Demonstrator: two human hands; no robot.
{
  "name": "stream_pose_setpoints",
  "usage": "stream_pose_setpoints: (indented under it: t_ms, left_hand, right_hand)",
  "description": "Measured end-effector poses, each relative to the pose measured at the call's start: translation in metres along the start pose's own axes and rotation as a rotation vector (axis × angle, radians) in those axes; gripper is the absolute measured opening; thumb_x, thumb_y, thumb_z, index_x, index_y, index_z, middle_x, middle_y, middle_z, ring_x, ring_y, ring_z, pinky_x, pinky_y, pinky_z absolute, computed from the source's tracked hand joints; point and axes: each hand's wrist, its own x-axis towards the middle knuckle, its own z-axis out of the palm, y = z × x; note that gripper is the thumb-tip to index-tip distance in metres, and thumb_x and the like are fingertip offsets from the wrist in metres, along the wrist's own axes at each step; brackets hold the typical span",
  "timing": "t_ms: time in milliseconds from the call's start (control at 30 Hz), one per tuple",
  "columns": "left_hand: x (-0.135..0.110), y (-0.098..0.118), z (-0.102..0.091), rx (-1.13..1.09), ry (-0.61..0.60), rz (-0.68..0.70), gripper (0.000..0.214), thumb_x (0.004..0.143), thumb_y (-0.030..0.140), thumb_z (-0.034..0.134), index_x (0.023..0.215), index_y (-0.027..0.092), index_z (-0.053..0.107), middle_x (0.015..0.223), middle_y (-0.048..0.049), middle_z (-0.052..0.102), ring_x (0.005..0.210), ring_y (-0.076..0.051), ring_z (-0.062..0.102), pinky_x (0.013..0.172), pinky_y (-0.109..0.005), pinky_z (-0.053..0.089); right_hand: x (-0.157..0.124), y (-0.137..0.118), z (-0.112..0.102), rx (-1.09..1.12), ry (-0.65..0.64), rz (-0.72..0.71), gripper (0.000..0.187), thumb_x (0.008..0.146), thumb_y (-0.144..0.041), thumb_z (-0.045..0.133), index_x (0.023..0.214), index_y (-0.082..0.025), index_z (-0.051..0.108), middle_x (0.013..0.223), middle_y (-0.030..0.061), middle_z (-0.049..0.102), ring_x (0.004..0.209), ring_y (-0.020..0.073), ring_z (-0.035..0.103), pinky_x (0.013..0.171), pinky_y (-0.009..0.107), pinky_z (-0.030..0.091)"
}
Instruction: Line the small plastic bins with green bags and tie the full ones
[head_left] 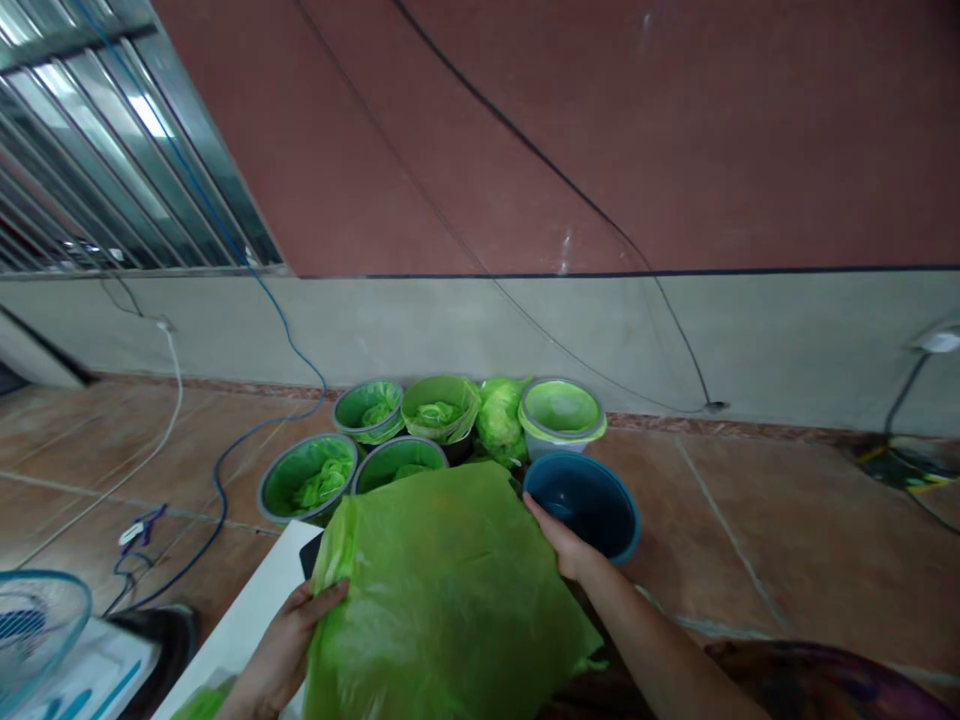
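Fingers of the left hand (289, 632) pinched, thumb on top, on the left edge of a thin green plastic bag (450, 580). Right hand (566, 552) at the bag's upper right edge; its other fingers lie out of sight, so cannot tell whether they grip or only steady it. Bag spread between the two hands, in front of the wearer.

Step, as I judge it: opening out or straightening the bag. Next move likely calls for a sure hold on both edges; film looks limp, apt to slip or crease.

Bag's mouth not made out. Lower edge of bag cut off by the frame. White panel (251, 600) by the left arm, dark flat object (309, 553) on it mostly covered; cannot name it.

Beyond: blue bucket (626, 512), nothing seen inside. Front middle lined bin (397, 441) half hidden behind the bag; front left lined bin (264, 492) clear. Farther, by the wall (420, 330), three more lined bins (559, 446) and a bunched green bag (501, 418), its contents unreadable.
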Motion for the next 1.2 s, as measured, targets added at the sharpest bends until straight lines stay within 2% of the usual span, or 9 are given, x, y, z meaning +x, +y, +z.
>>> stream_pose_setpoints:
  t_ms: [100,233,333,500,667,767,933,1033,1200]
  left_hand:
    - [0.000,-0.002,-0.002,-0.002,-0.014,-0.003,0.035,0.057,0.017,0.085,0.088,0.012,0.070,0.080,-0.0093,0.076,0.074,-0.029,0.074,0.069,-0.036,0.061]
    - [0.005,-0.007,-0.010,-0.009,0.048,-0.010,0.031,0.058,0.013,0.083,0.086,0.011,0.069,0.079,-0.0108,0.076,0.074,-0.031,0.074,0.069,-0.037,0.061]
    - [0.013,-0.011,-0.016,-0.013,0.097,0.001,0.028,0.062,0.009,0.079,0.087,0.011,0.068,0.080,-0.0120,0.076,0.073,-0.031,0.074,0.069,-0.039,0.061]
    - [0.027,-0.014,-0.014,-0.014,0.116,0.033,0.032,0.065,0.005,0.073,0.096,0.011,0.066,0.081,-0.0118,0.076,0.071,-0.029,0.074,0.066,-0.037,0.061]
    - [0.047,-0.008,-0.010,-0.064,0.140,0.118,0.057,0.071,0.007,0.069,0.126,0.017,0.055,0.085,-0.0059,0.075,0.070,-0.022,0.073,0.063,-0.030,0.059]
    - [0.062,0.002,-0.008,-0.066,0.144,0.164,0.068,0.071,0.011,0.070,0.135,0.020,0.048,0.090,-0.0053,0.075,0.073,-0.022,0.073,0.065,-0.030,0.058]
    - [0.077,0.029,0.001,0.015,-0.024,0.212,0.073,0.057,0.012,0.077,0.127,0.017,0.059,0.093,-0.0072,0.075,0.080,-0.023,0.072,0.072,-0.032,0.057]
    - [0.076,0.052,0.010,0.151,-0.019,0.380,0.072,0.053,0.021,0.083,0.121,0.014,0.064,0.089,-0.0052,0.075,0.074,-0.019,0.069,0.068,-0.027,0.055]
    - [0.057,0.096,0.032,0.654,-0.018,0.720,0.067,0.063,0.044,0.076,0.123,0.016,0.065,0.094,-0.0069,0.077,0.076,-0.023,0.069,0.065,-0.031,0.056]
  right_hand:
    - [0.006,-0.004,0.009,0.231,-0.246,0.278,0.045,0.083,-0.054,0.058,0.094,-0.011,0.068,0.080,0.0112,0.074,0.078,0.0225,0.071,0.079,0.037,0.054]
    - [0.010,-0.002,0.004,0.348,-0.134,0.225,0.016,0.078,-0.020,0.063,0.091,-0.011,0.066,0.070,0.0063,0.073,0.060,0.0192,0.069,0.070,0.034,0.057]
    - [0.005,-0.009,-0.014,0.421,-0.109,0.082,0.028,0.073,-0.017,0.068,0.101,-0.015,0.064,0.077,0.0047,0.075,0.067,0.0206,0.072,0.069,0.033,0.057]
    - [-0.015,-0.032,-0.048,0.404,0.152,-0.041,0.047,0.071,-0.016,0.076,0.113,-0.021,0.056,0.077,0.0013,0.075,0.066,0.0158,0.071,0.060,0.025,0.055]
    - [-0.038,-0.043,-0.057,0.313,0.056,-0.112,0.066,0.070,-0.021,0.078,0.129,-0.022,0.049,0.087,0.0028,0.076,0.076,0.0168,0.072,0.067,0.027,0.056]
    - [-0.044,-0.045,-0.055,0.227,0.002,-0.150,0.074,0.064,-0.020,0.080,0.132,-0.022,0.050,0.088,0.0025,0.076,0.079,0.0170,0.071,0.072,0.027,0.055]
    - [-0.049,-0.060,-0.058,0.057,0.005,-0.263,0.054,0.059,-0.026,0.080,0.111,-0.019,0.067,0.086,0.0032,0.076,0.076,0.0178,0.069,0.075,0.031,0.052]
    - [-0.054,-0.076,-0.070,-0.103,0.003,-0.357,0.048,0.059,-0.029,0.078,0.106,-0.018,0.069,0.085,0.0026,0.075,0.075,0.0179,0.068,0.076,0.033,0.051]
    - [-0.070,-0.105,-0.096,-0.458,-0.027,-0.472,0.044,0.065,-0.031,0.070,0.108,-0.020,0.068,0.088,0.0024,0.075,0.079,0.0205,0.068,0.076,0.034,0.053]
